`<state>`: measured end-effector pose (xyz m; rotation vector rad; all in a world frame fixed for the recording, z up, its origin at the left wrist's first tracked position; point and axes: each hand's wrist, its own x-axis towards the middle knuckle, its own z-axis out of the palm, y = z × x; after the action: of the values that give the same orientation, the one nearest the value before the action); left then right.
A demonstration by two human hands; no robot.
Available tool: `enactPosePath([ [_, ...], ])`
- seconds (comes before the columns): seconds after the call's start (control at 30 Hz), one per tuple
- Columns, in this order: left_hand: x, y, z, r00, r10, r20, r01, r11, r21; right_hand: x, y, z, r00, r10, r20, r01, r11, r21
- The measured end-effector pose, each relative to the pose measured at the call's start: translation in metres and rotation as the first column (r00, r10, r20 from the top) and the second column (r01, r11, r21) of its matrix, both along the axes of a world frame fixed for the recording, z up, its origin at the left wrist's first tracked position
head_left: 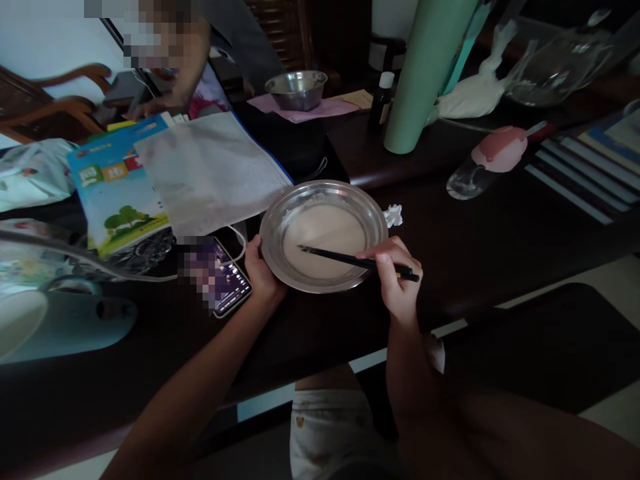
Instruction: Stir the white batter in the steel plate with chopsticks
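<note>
A shallow steel plate [280, 213] with pale batter in it sits on the dark table [475, 253]. My left hand [260, 270] grips the plate's near-left rim with curled fingers. My right hand [397, 280] is closed on black chopsticks [345, 259] at the plate's right edge. Their tips reach out over the batter toward the middle of the plate.
A phone [223, 277] lies just left of my left hand, beside a mesh bag [210, 170] and a booklet [113, 190]. Behind stand a steel bowl [296, 89], a green cylinder [425, 73], a small bottle [381, 100], a pink-capped bottle [487, 160] and books [595, 167]. Another person's hand [160, 103] is at far left.
</note>
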<state>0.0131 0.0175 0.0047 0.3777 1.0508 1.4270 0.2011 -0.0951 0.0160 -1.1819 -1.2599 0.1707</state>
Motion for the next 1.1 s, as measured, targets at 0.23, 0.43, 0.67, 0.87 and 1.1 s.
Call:
enactPosePath([
  [0.23,0.0,-0.001,0.004,1.0,0.01,0.013,-0.009,1.0,-0.02,0.0,-0.001,-0.001,0.996,-0.062,-0.064,0.062,0.998,0.003],
  [0.43,0.001,-0.002,0.009,0.999,0.029,0.026,-0.028,0.998,-0.054,0.001,-0.001,-0.001,1.0,-0.031,0.002,0.031,1.0,-0.004],
  [0.67,0.002,-0.003,0.01,1.0,0.009,0.017,-0.008,0.999,-0.05,0.001,0.0,0.0,0.999,0.016,-0.028,-0.016,1.0,0.006],
  [0.87,0.001,-0.001,0.005,1.0,0.009,0.011,-0.009,0.999,-0.039,0.001,0.0,-0.003,0.994,-0.098,-0.047,0.1,0.994,0.037],
  [1.1,-0.003,0.001,-0.007,0.999,-0.024,-0.034,0.026,0.999,0.035,0.0,0.0,-0.001,0.998,-0.056,0.007,0.055,0.998,0.002],
])
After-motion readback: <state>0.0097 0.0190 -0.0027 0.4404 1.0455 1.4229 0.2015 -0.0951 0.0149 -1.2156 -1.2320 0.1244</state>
